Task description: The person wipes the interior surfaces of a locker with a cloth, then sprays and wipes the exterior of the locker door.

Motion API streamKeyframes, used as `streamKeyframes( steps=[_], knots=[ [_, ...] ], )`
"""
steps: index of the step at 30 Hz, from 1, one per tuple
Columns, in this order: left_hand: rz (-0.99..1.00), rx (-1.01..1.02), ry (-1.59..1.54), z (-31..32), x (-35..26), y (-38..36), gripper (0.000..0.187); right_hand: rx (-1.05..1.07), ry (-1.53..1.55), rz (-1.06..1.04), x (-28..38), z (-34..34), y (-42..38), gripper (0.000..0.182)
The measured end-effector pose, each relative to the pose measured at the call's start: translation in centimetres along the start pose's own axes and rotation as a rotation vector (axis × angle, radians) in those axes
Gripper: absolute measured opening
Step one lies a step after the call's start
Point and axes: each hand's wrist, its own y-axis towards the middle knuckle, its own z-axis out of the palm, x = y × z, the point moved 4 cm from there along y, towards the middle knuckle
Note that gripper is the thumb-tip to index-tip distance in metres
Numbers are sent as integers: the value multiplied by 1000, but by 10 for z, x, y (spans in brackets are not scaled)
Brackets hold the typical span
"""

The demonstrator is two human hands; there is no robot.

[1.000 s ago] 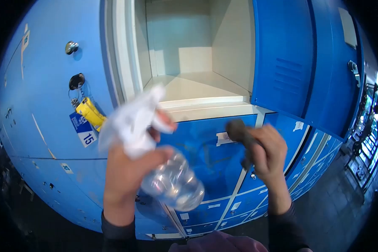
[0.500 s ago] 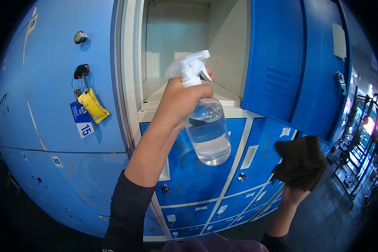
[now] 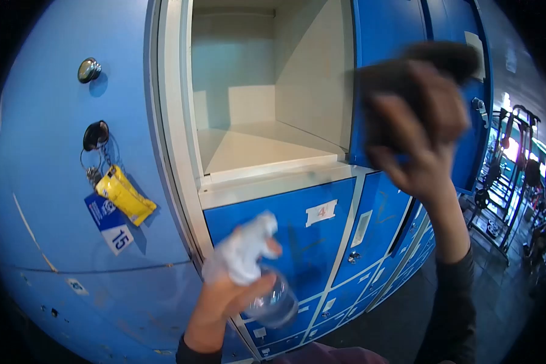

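My left hand (image 3: 224,294) is wrapped round the neck of a clear spray bottle (image 3: 276,303) with a white trigger head (image 3: 244,246), low in front of the blue locker doors. Liquid in it is hard to make out through the blur. My right hand (image 3: 421,133) grips a dark cloth (image 3: 400,82), raised before the open blue locker door (image 3: 388,36) and smeared by motion. Left of that hand, the open locker compartment (image 3: 270,142) shows a bare cream interior.
On the left, a light blue locker door (image 3: 36,151) carries a round knob (image 3: 89,70) and a key ring with a yellow tag (image 3: 126,195) and a card marked 15 (image 3: 108,221). Smaller blue lockers (image 3: 285,230) stand below. Gym equipment (image 3: 503,176) is at far right.
My left hand has lowered the spray bottle from before the compartment to below its ledge. My right hand has lifted the cloth up to the open door. The view has shifted.
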Motion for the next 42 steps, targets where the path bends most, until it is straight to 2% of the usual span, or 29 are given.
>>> streamKeyframes(
  steps=[2, 5, 7, 9, 10, 11, 14, 17, 19, 20, 24, 27, 28, 30, 33, 35, 37, 40, 42],
  knots=[
    [-103, 146, -46, -9, 21, -21, 42, 160, -135, -224, 22, 47, 13, 51],
    [-82, 373, -83, -23, 44, -37, 32, 710, -394, -456, 26, 120, -3, 51],
    [-30, 447, -176, -27, 57, -43, 30, 1281, -620, -356, 30, 144, 2, 48],
    [122, 577, -120, -33, 72, -39, 31, 1469, -558, -240, 33, 159, 15, 53],
    [120, 596, -112, -35, 77, -40, 29, 1552, -648, -231, 34, 163, 20, 61],
    [118, 615, -103, -35, 77, -40, 28, 1553, -657, -274, 30, 170, 19, 64],
    [-91, 516, -117, -26, 41, -44, 20, 1526, -691, -396, 0, 205, 27, 72],
    [-114, 489, -236, -26, 45, -49, 22, 1421, -727, -282, -37, 222, 71, 74],
    [-329, 502, -472, -27, 45, -55, 24, 1285, -752, -154, -68, 228, 112, 76],
    [-355, 504, -480, -27, 47, -54, 25, 1219, -767, -98, -82, 230, 130, 77],
    [-184, 506, -202, -24, 53, -46, 25, 1053, -816, 18, -112, 250, 162, 80],
    [-83, 483, -9, -23, 60, -47, 26, 873, -845, -36, -87, 246, 137, 81],
    [-43, 474, 67, -22, 62, -49, 26, 1087, -761, -117, -99, 289, 126, 78],
    [36, 454, 212, -18, 63, -50, 26, 1307, -642, -134, -58, 265, 85, 70],
    [121, 422, 373, -14, 65, -49, 27, 1632, -426, -372, -14, 249, 39, 59],
    [152, 397, 438, -12, 66, -46, 27, 1615, -339, -534, 14, 225, 12, 56],
    [160, 386, 477, -11, 67, -47, 28, 1573, -199, -694, 17, 235, -27, 57],
    [163, 392, 525, -12, 68, -49, 28, 1741, -245, -558, 13, 231, 14, 58],
    [148, 339, 532, -11, 67, -49, 32, 1654, -502, -386, -10, 237, 53, 63]
  ],
)
